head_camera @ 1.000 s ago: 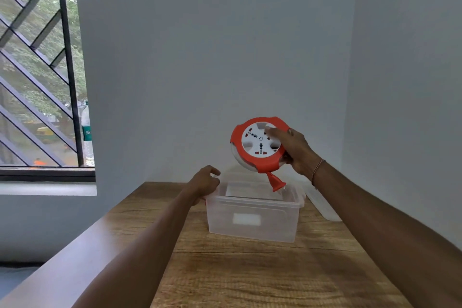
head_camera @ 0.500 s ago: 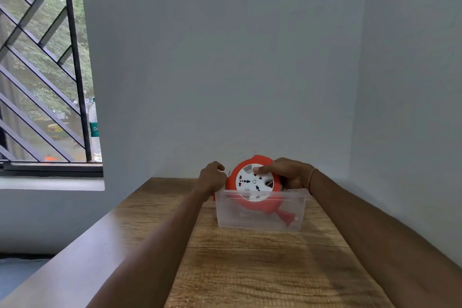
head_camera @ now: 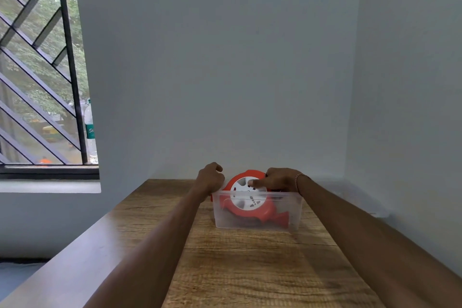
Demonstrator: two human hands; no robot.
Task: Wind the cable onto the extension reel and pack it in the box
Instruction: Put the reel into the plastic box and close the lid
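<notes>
Nearest, two bare forearms reaching forward over a wood-grain tabletop (head_camera: 250, 270), converging toward a clear box (head_camera: 225, 217) set well down its length. Inside the box, tilted on edge, a red reel (head_camera: 260, 212) with a white socket face turned toward the camera; upper rim standing above the box's top edge, lower body seen through the near wall. At the reel's lower right, a red plug (head_camera: 283, 220) resting near the box floor. Cable itself not distinguishable; dark shapes low in the box too blurred to name.

Right hand (head_camera: 277, 180) clamped on the reel's upper right, fingers curled over the red rim, thumb (head_camera: 257, 183) pressed flat on the white face. Thin bracelet (head_camera: 298, 179) at that wrist. Left hand (head_camera: 210, 179) at the box's upper left corner, just beside the reel, fingers curled; whether gripping the box rim or merely resting against it, cannot tell. Hands apart, reel between them.

Beyond the box, plain pale walls meeting in a corner at right. Far left, a window (head_camera: 37, 82) with a dark diagonal grille, green trees outside, and on its sill a bottle (head_camera: 90, 130) with a green label, partly hidden by the frame.
</notes>
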